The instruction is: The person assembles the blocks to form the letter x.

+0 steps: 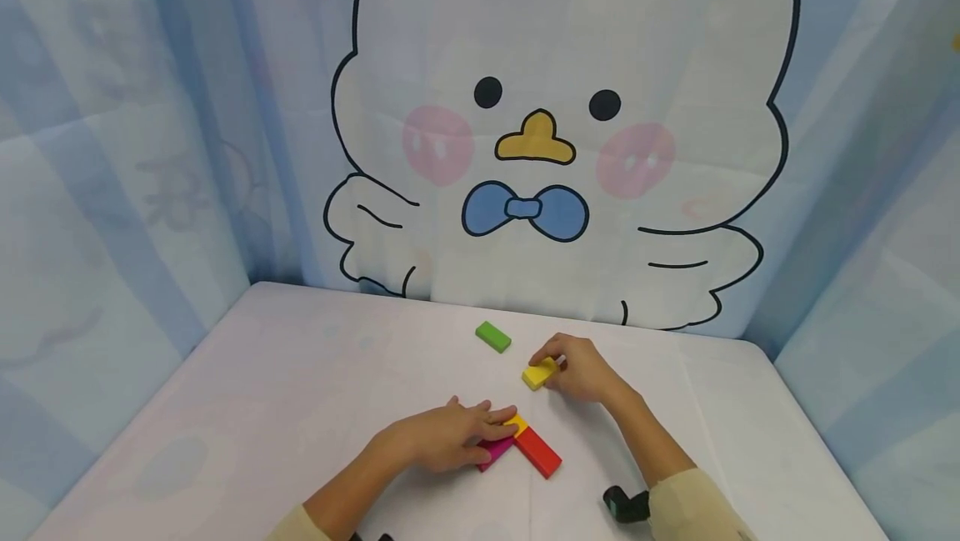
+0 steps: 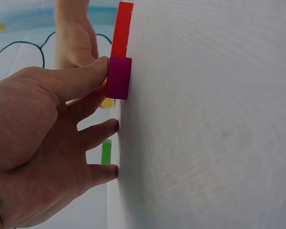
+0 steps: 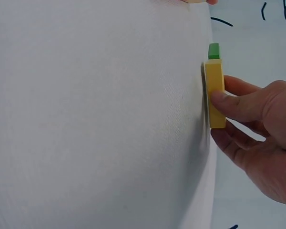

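Yel. blk (image 1: 536, 376) in R hand (image 1: 583, 369) — nr grn. blk (image 1: 492, 337)

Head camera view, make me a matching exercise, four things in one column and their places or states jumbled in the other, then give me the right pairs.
Things
1. Bright yellow rectangular block
2. Green rectangular block
3. Magenta rectangular block
4. Blue printed bow tie

Places or states
A. At the thumb of the left hand
B. On the backdrop
C. Pinched by the right hand
D. Untouched, near the far edge of the white table

Pairs: 1-C, 2-D, 3-A, 4-B
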